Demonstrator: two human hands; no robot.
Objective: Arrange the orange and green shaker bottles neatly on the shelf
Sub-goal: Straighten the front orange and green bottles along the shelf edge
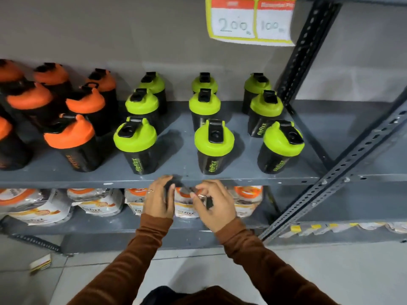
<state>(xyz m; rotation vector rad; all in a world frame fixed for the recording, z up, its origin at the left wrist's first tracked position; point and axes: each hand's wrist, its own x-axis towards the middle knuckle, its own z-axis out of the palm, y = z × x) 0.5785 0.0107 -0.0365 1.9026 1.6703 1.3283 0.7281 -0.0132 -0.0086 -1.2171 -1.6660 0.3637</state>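
Observation:
Green-lidded black shaker bottles stand upright on the grey shelf (176,172) in three columns of three; the front ones are at left (135,144), middle (213,146) and right (283,146). Several orange-lidded bottles (70,139) crowd the shelf's left part in looser rows. Both my hands are below the shelf's front edge, touching no bottle. My left hand (158,199) is curled around a small dark object (169,186). My right hand (214,205) pinches another dark piece (208,203). The objects are too blurred to identify.
A yellow-edged price sign (251,20) hangs above the shelf. White and orange packets (101,203) fill the lower shelf. A slotted metal upright (330,183) slants across the right side. A small box (40,263) lies on the tiled floor at the left.

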